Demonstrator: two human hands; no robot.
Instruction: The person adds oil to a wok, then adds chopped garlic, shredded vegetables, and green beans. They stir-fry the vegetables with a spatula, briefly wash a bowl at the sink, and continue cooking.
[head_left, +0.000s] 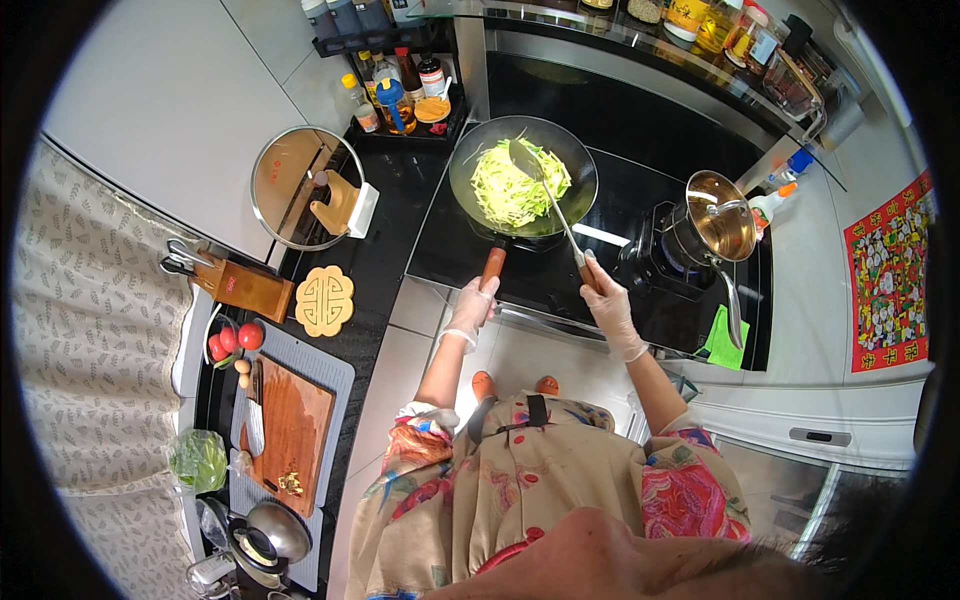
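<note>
My left hand (472, 306), in a clear plastic glove, grips the wooden handle of a dark wok (581, 176) on the black glass cooktop (442, 259). In my gloved right hand (611, 304) is the wooden grip of a metal spatula (557, 206). Its blade rests on a heap of pale green shredded vegetable (502, 184) in the wok. The strands look thin and lie mostly in the middle of the pan.
At the right, a steel saucepan (724, 225) sits on a lit burner beside a green cloth (726, 341). A glass lid (281, 187) stands upright in a holder at the left. Farther down lie a cutting board (300, 412) and a knife (255, 427). Bottles (409, 75) fill a rack behind.
</note>
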